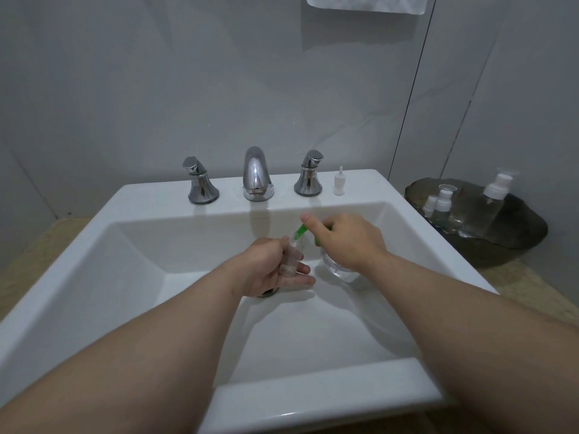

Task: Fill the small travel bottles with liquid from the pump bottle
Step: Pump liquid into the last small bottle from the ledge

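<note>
Over the sink's (pixel 150 195) middle, the left hand (pixel 266 266) wraps its fingers round a small clear travel bottle (pixel 293 256). At its 2 o'clock the right hand (pixel 349 239) grips the pump bottle (pixel 340 272), forefinger stretched along the green nozzle (pixel 301 230) at the small bottle's mouth.

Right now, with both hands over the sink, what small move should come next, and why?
Probably press the green pump head down with the right hand. Its spout meets the mouth of the small bottle the left hand holds tilted over the sink, so liquid should go straight in.
</note>
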